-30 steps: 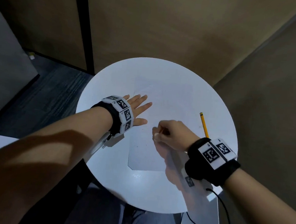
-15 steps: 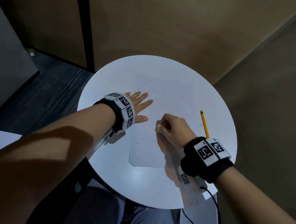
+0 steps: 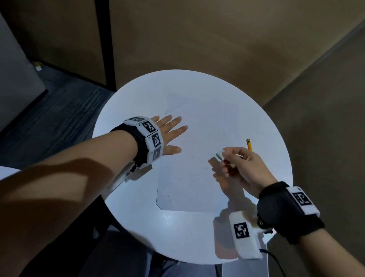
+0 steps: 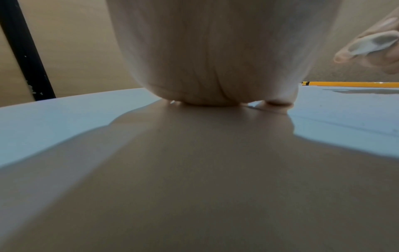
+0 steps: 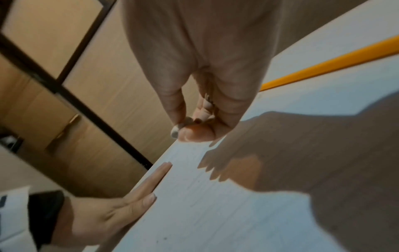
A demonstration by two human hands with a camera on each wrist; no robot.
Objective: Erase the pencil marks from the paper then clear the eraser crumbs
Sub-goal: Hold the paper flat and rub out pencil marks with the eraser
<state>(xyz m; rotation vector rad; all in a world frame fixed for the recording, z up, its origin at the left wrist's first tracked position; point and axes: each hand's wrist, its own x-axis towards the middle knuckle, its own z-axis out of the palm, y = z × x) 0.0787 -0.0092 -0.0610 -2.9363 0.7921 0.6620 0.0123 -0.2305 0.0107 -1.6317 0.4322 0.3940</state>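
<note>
A white sheet of paper (image 3: 188,169) lies on the round white table (image 3: 129,199). Small dark eraser crumbs (image 3: 179,180) dot its near part. My left hand (image 3: 169,135) presses flat on the paper's left edge, fingers straight; the same left hand (image 5: 121,208) shows in the right wrist view. My right hand (image 3: 238,164) is lifted above the paper's right side and pinches a small white eraser (image 3: 219,155) between thumb and fingers. The eraser (image 4: 371,45) shows at the upper right of the left wrist view.
A yellow pencil (image 3: 249,144) lies on the table just beyond my right hand, also seen as the pencil (image 4: 349,84) and the pencil (image 5: 323,66). Brown walls stand close behind the table. A cable (image 3: 276,266) hangs from my right wrist.
My right hand has lifted off the paper and moved right toward the pencil, turning so the eraser shows. The left hand has stayed flat on the paper.
</note>
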